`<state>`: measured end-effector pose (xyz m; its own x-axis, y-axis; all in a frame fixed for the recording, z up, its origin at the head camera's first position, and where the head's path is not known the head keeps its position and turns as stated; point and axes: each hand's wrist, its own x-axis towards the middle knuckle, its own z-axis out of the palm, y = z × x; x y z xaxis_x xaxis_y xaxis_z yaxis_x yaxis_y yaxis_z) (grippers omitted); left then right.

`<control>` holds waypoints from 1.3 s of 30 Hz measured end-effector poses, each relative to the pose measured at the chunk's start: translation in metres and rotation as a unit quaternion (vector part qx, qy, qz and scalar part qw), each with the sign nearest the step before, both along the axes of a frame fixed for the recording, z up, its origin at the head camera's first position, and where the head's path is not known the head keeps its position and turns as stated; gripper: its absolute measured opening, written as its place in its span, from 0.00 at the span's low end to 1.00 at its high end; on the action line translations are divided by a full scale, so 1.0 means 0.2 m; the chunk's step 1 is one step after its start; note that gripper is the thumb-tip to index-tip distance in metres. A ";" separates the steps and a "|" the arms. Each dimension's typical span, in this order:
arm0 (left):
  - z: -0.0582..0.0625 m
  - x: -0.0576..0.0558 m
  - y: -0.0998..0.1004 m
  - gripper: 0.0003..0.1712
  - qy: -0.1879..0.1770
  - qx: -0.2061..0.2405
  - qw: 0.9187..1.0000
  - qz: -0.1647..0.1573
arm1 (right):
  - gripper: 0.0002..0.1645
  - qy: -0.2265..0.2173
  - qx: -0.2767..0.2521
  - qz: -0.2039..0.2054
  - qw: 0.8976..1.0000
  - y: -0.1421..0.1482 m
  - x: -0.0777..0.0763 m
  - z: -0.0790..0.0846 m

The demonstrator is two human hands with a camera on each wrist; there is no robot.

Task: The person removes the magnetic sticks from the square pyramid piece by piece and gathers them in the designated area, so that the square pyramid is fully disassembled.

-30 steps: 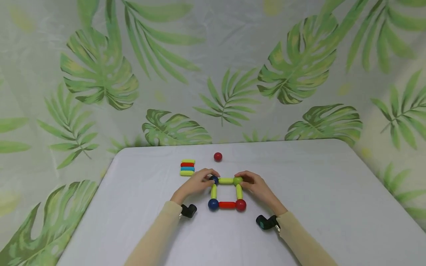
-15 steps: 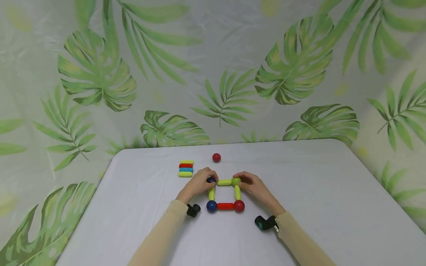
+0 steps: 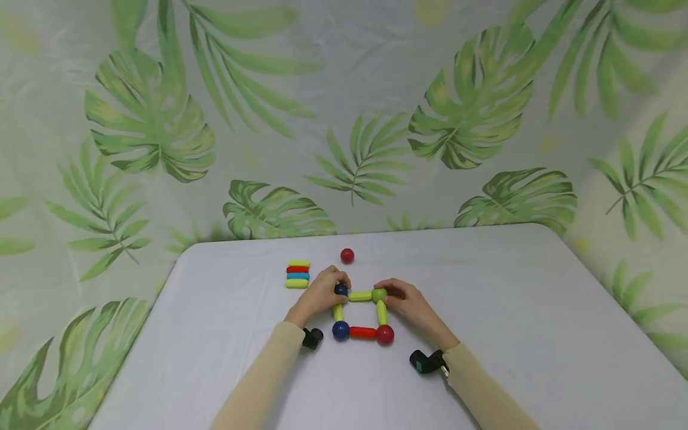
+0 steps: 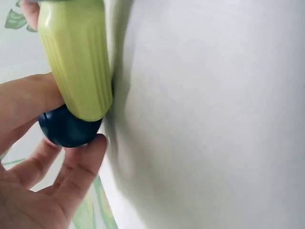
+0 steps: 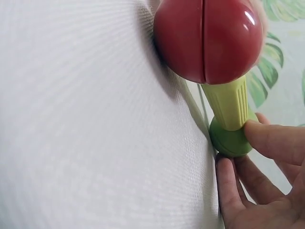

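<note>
Four-sided frame of magnetic balls and rods lies on the table. My left hand pinches the dark blue ball at its far-left corner between thumb and fingers. From that ball a yellow-green rod runs to a nearer blue ball. At the far-right corner, my right hand holds the green ball with thumb and fingertips. A second yellow-green rod joins it to the near red ball. The far side is another yellow-green rod; the near side is a red rod.
A loose red ball sits beyond the frame, toward the back edge. Left of it, several short rods in yellow-green, red and blue lie in a row. A leaf-print cloth hangs behind the white table.
My left fingers have closed further over the far blue ball, and the left wrist has shifted slightly right. The near blue ball has shifted slightly away from me. My right hand stays on the green ball.
</note>
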<state>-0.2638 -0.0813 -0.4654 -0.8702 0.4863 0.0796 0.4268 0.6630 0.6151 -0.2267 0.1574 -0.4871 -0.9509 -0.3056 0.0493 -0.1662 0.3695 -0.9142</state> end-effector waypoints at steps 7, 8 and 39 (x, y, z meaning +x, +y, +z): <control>0.01 -0.02 0.01 0.15 0.009 0.136 0.985 0.109 | 0.16 -0.002 0.004 -0.004 1.000 0.00 -0.01 0.00; 0.02 -0.04 0.01 0.15 0.014 0.151 0.980 0.129 | 0.16 -0.001 0.005 -0.003 1.000 0.00 -0.01 0.00; 0.00 0.02 0.08 0.13 -0.045 -0.002 0.998 -0.037 | 0.16 -0.002 -0.007 0.006 1.000 0.00 -0.01 -0.01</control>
